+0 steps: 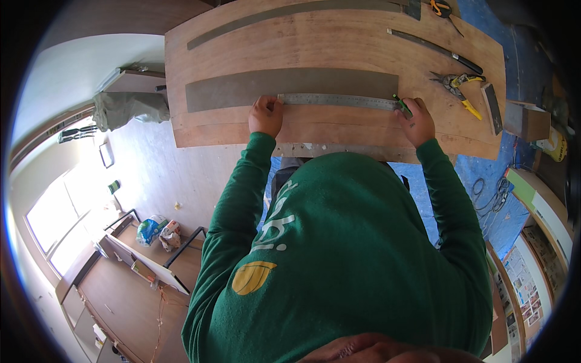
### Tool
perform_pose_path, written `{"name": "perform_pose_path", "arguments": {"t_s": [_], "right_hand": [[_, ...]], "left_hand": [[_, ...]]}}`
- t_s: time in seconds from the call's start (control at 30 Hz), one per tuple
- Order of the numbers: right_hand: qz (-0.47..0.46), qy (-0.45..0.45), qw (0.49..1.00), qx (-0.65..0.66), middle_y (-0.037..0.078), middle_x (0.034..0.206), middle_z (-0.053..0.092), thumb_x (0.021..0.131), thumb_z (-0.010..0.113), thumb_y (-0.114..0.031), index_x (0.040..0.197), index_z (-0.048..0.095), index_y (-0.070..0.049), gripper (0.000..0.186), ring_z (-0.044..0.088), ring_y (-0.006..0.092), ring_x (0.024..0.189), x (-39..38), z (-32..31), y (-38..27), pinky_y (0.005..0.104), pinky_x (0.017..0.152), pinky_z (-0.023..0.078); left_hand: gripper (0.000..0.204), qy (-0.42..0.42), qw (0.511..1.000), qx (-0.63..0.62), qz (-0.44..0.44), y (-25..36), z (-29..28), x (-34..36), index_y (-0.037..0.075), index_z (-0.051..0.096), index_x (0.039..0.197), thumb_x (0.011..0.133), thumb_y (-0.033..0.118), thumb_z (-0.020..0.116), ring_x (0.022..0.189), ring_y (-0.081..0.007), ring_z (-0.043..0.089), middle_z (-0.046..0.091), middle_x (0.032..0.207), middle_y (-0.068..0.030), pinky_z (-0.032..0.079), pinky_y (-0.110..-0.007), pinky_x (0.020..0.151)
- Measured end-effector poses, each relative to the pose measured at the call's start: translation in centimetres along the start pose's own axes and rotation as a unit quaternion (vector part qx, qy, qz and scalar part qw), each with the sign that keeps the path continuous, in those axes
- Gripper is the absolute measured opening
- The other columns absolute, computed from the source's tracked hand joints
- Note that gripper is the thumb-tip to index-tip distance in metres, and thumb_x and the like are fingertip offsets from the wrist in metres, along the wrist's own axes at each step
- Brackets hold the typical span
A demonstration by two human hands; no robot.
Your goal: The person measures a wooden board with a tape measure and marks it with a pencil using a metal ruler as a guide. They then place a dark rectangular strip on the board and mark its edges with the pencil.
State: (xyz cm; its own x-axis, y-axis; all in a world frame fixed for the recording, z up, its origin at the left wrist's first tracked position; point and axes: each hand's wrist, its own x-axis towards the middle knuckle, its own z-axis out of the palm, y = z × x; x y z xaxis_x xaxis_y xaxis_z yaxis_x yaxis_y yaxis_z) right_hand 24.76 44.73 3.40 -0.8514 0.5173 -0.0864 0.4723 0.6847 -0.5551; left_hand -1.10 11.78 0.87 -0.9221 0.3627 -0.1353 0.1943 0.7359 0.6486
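A long, flat grey-brown strip (290,80) lies across the wooden board in front of me. Along its near edge rests a metal ruler (339,100). My left hand (266,116) pinches the ruler's left end, fingers closed. At the other end, my right hand (417,124) is closed around a slim green and black marking pen (404,107); its tip is by the strip's right end, close to the ruler. Whether the tip touches the strip is too small to tell.
The wooden board (242,134) also bears a second thin strip (290,11), a dark-handled blade-like tool (436,51), yellow-handled snips (463,91), a dark block (491,109) and an orange-black tool (440,8). Blue sheeting (520,66) covers the floor; a cable (493,196) lies at right.
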Motion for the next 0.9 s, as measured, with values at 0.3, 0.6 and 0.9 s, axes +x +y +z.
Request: {"name": "perform_pose_path", "arguments": {"t_s": [0.3,0.6,0.9], "right_hand": [[-0.003,0.003,1.000,0.003,0.014,0.105,0.063,0.088,0.074,-0.021,0.113,0.066,-0.010,0.029,0.065,0.0406,0.092,0.0,0.0,0.0,0.0484,0.075,0.053],[-0.002,0.002,1.000,0.002,0.014,0.104,0.062,0.088,0.074,-0.021,0.112,0.066,-0.010,0.028,0.065,0.0410,0.091,0.0,0.0,0.1,0.0487,0.075,0.053],[0.001,-0.002,1.000,0.000,0.014,0.103,0.062,0.088,0.074,-0.021,0.111,0.066,-0.010,0.027,0.065,0.0408,0.090,0.0,-0.1,0.0,0.0483,0.074,0.052]], "left_hand": [[0.022,0.003,1.000,0.011,0.009,-0.6,0.1,0.1,0.005,0.073,0.089,0.087,0.026,0.073,0.077,-0.0290,0.071,0.073,0.083,-0.0138,0.056,-0.040,0.073],[0.009,0.049,0.971,0.069,0.223,0.4,-0.3,-0.7,0.008,0.072,0.092,0.085,0.012,0.069,0.093,-0.0332,0.066,0.071,0.097,-0.0116,0.053,-0.044,0.085],[0.026,-0.048,0.904,0.042,0.423,5.4,3.4,-2.7,0.011,0.073,0.109,0.083,0.007,0.068,0.104,-0.0307,0.064,0.069,0.109,-0.0078,0.052,-0.045,0.092]]}}
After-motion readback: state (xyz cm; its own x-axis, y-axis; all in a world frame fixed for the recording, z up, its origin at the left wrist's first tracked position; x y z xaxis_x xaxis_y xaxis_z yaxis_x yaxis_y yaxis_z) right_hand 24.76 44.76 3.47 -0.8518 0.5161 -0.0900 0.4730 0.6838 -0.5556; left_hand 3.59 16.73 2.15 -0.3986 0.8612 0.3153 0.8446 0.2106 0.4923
